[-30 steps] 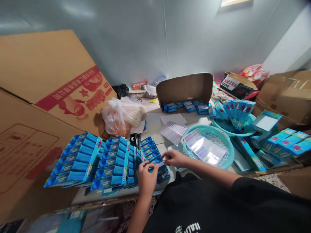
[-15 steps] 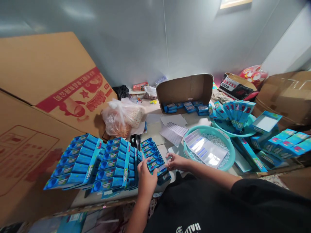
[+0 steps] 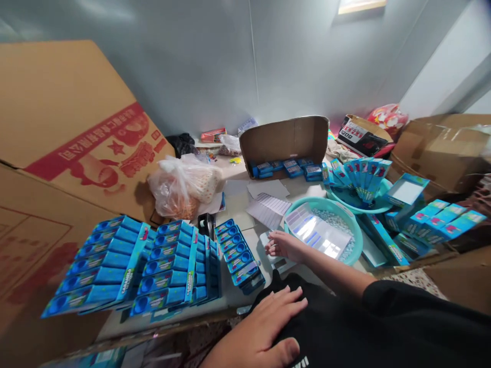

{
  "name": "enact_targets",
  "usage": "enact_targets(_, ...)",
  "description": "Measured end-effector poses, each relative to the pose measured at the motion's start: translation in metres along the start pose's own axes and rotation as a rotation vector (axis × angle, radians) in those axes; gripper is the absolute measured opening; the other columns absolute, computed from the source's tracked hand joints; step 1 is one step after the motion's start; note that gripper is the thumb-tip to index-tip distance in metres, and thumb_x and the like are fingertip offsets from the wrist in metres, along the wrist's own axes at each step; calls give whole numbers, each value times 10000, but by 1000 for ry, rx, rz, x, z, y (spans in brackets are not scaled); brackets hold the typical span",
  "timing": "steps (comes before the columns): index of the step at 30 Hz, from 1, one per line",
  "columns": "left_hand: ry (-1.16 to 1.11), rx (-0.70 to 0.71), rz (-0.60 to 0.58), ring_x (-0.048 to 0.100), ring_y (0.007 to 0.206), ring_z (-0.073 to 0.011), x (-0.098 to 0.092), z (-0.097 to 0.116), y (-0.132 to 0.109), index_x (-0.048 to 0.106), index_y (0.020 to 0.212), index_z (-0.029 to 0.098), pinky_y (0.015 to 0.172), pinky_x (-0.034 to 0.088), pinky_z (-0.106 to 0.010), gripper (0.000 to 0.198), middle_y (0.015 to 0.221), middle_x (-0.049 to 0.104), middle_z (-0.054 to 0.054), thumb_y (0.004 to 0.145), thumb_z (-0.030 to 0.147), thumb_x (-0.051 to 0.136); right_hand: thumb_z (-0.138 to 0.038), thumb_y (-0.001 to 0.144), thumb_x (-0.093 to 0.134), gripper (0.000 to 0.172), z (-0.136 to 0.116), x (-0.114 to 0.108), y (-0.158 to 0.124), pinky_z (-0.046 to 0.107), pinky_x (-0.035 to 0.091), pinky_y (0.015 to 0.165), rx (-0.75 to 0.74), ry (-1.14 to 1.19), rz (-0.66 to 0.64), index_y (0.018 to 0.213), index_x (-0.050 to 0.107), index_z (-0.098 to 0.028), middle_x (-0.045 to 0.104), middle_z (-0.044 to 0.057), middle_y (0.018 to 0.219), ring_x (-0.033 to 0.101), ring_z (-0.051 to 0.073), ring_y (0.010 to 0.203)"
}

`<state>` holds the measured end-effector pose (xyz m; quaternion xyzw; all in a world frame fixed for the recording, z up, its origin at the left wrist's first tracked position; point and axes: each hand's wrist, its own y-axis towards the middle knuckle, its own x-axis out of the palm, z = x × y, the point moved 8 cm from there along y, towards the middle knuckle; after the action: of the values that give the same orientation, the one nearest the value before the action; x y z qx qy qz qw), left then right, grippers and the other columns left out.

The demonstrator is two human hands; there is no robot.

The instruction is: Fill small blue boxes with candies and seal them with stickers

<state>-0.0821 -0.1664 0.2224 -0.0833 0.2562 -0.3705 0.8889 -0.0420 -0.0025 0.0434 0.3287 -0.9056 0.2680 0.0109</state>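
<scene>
My left hand [image 3: 264, 324] lies against the front of the black shirt, holding nothing, its fingers stretched out. Beside the teal basin [image 3: 358, 240] is my right hand [image 3: 284, 246], its fingers bent inward; whatever they hold, if anything, is hidden. A white flat object [image 3: 283, 266] lies under that hand. To its left stands a narrow blue box [image 3: 238, 251] with a row of round cups on top, touched by neither hand. Inside the basin, a sheet of clear stickers [image 3: 316, 232] rests on small pale beads [image 3: 337, 227].
Blue tiered display packs [image 3: 95, 266] stand at the left, near a large carton [image 3: 69, 87]. Plastic bags [image 3: 184, 186] lie behind. An open cardboard box [image 3: 284, 140] holds small blue packs. Blue boxes [image 3: 441, 220] and a second basin [image 3: 347, 204] are at right.
My left hand has left the cupped blue box and moved down toward the shirt, its fingers opening out. My right hand has come away from that box. The view has shifted slightly.
</scene>
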Motion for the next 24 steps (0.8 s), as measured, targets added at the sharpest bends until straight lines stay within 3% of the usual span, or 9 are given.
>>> enact_targets(3, -54, -7, -48, 196, 1505, -274, -2, -4, 3, 333, 1506, 351, 1208, 174, -568, 614, 1606, 272, -6, 947, 591, 413, -545, 854, 460, 348, -23, -46, -3, 379, 504, 869, -104, -189, 214, 947, 465, -209, 657, 90, 964, 664, 223, 921)
enact_targets(7, -118, 65, -53, 245, 1491, -260, -5, 3, 3, 466, 1428, 385, 1200, 224, -562, 466, 1556, 383, 8, 977, 492, 413, -349, 896, 474, 202, -40, -133, -23, 390, 343, 1063, -151, -541, 547, 1001, 533, -187, 585, 140, 1210, 516, 261, 1204)
enact_targets(9, -151, 87, 13, 351, 1449, -239, -8, 4, 2, 573, 1337, 393, 1191, 282, -528, 384, 1485, 491, 9, 981, 439, 436, -259, 895, 471, 224, -34, -173, -37, 411, 278, 1096, -91, -702, 669, 1067, 560, -145, 536, 191, 1284, 449, 296, 1272)
enact_targets(12, -211, 107, 151, 515, 1336, -216, -14, -2, -2, 657, 1234, 380, 1151, 383, -464, 317, 1358, 619, -3, 960, 400, 500, -192, 843, 541, 269, -11, -213, -52, 443, 307, 1043, 64, -899, 760, 1074, 594, -66, 549, 260, 1229, 474, 359, 1232)
enact_targets(17, -228, -32, 508, 633, 1196, -224, -46, -45, -16, 681, 1188, 368, 1042, 508, -398, 312, 1264, 685, -18, 927, 450, 533, -294, 844, 625, 302, 14, -227, -57, 412, 344, 973, 194, -1132, 745, 1077, 622, -102, 589, 207, 1202, 506, 346, 1188)
enact_targets(20, -152, -134, 691, 609, 1229, -260, -74, -73, -27, 643, 1260, 341, 1042, 503, -428, 424, 1311, 656, -44, 886, 520, 553, -359, 834, 654, 327, 17, -228, -57, 426, 341, 960, 238, -1191, 740, 1070, 626, -134, 598, 181, 1211, 500, 348, 1195)
enact_targets(24, -97, -249, 879, 620, 1201, -281, -104, -99, -40, 681, 1201, 295, 1067, 475, -456, 523, 1271, 676, -60, 792, 615, 614, -426, 797, 715, 451, 19, -232, -57, 409, 361, 932, 259, -1175, 728, 1130, 605, -142, 608, 172, 1226, 533, 336, 1166)
